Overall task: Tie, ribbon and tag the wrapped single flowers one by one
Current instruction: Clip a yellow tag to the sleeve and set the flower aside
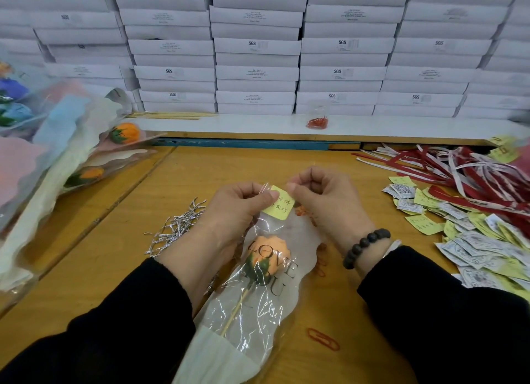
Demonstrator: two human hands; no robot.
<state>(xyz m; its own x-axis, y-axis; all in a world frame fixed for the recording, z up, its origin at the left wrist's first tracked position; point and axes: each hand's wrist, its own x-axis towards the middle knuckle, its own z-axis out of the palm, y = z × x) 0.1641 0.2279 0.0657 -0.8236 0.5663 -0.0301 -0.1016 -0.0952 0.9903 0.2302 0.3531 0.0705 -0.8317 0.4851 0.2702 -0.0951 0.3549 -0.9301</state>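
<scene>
**Even, soft light; sharp centre, smeared edges**

Bright, diffuse light falls from above, casting only faint shadows on the wooden surface (120,226). Thin white glare streaks the clear flower wrap (258,312). The centre is crisp; the wrapped flowers at far left (43,143) are blurred. Wide-angle distortion bends the stacked white boxes (258,54) outward at both sides.

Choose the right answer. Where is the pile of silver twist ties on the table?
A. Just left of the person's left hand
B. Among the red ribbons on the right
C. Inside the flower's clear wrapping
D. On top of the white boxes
A: the silver twist ties lie on the wooden table just left of the left hand, far from the red ribbons.
</scene>
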